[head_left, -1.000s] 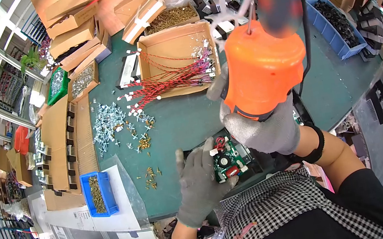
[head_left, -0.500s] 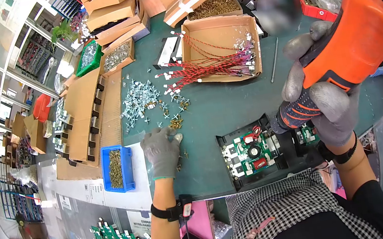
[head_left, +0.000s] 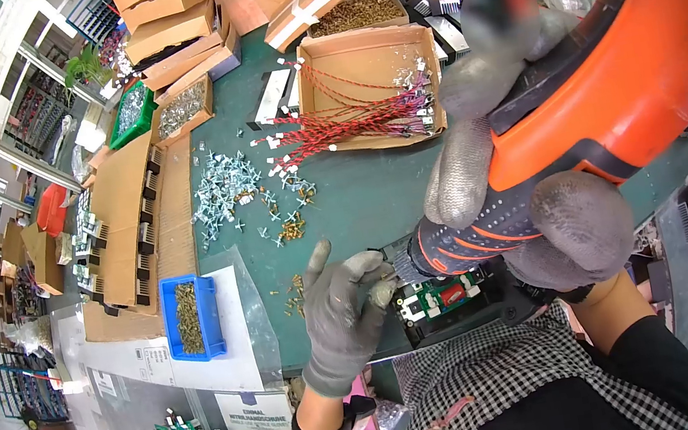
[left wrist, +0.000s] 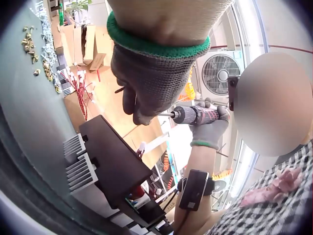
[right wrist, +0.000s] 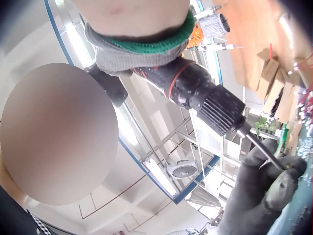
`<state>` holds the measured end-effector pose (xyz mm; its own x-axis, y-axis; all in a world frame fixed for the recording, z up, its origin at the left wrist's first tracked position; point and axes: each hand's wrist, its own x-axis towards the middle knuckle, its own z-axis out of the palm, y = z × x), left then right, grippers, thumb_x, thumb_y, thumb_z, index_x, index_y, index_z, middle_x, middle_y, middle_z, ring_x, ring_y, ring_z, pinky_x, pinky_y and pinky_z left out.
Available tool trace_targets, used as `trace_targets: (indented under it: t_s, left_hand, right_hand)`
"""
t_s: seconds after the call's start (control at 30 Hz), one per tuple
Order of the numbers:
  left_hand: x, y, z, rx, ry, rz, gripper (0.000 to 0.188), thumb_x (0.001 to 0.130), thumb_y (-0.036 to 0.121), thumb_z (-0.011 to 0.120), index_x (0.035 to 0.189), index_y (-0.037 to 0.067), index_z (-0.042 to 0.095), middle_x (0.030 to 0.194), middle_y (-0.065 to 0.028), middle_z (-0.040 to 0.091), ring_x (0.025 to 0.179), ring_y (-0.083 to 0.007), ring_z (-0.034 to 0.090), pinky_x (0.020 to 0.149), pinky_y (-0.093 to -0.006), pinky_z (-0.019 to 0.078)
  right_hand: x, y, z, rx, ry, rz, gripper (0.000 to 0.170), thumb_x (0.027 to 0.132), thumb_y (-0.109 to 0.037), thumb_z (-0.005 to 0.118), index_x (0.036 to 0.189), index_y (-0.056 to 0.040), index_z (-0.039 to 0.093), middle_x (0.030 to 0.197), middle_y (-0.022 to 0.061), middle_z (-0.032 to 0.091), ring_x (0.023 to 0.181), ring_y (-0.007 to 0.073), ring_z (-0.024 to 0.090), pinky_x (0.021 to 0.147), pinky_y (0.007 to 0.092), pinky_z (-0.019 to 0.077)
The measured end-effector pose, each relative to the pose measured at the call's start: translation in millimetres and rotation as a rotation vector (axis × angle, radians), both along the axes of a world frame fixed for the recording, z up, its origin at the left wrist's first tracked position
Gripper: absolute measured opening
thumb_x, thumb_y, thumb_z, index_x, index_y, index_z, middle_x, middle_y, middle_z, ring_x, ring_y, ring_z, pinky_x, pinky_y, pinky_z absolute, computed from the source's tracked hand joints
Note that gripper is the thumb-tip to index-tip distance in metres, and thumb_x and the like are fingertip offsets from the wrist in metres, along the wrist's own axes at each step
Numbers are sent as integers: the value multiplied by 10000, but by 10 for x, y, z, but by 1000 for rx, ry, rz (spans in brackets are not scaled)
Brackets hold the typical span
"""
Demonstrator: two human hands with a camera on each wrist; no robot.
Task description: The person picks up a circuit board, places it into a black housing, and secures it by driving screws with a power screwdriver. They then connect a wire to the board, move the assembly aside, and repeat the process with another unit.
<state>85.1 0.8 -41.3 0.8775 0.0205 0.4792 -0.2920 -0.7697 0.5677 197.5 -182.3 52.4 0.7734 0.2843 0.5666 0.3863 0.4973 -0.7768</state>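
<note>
The gloved right hand grips an orange and black power drill. Its chuck is over the black housing, which holds a green circuit board. In the right wrist view the bit of the drill meets the fingertips of the gloved left hand, where a tiny brass-coloured screw partly shows. The left hand is at the housing's left edge, thumb and fingers pinched together. From the left wrist, the left hand appears above the black housing with finned heatsinks.
Brass screws and a pile of silvery screws lie left of the housing. A blue bin of screws stands farther left. Behind is a cardboard tray with red wires; opened cartons are stacked at the back left.
The left hand has moved from the brass screws right to the housing. The right hand has brought the drill left over the board, its chuck now close to the left fingers.
</note>
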Motion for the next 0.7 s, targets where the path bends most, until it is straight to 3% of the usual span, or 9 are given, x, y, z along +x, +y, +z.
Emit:
trace_targets:
  t_s: [0.37,0.57,0.7]
  left_hand:
    - [-41,-28,-50,-32,-30,29,268,869,213,681,1083,93,571,838,-21,720,797,-220,674,1092,-488,318]
    - [-62,-44,-56,24,-44,68,335,806,198,730,1082,89,575,832,-9,706,773,-216,660,1095,-485,313]
    - [-55,-73,-106,103,-79,118,467,771,283,766,1133,81,550,850,-12,684,822,-218,648,1091,-487,314]
  right_hand:
    - [-135,15,48,-55,-18,19,614,703,57,626,1276,9,411,1117,168,618,815,183,667,666,305,569]
    - [-117,57,70,-78,-36,-6,605,700,109,622,1263,15,421,1104,166,626,839,180,667,682,301,568]
    - [-100,118,34,-134,-61,-22,601,698,144,620,1254,19,427,1094,164,631,855,178,666,692,298,567]
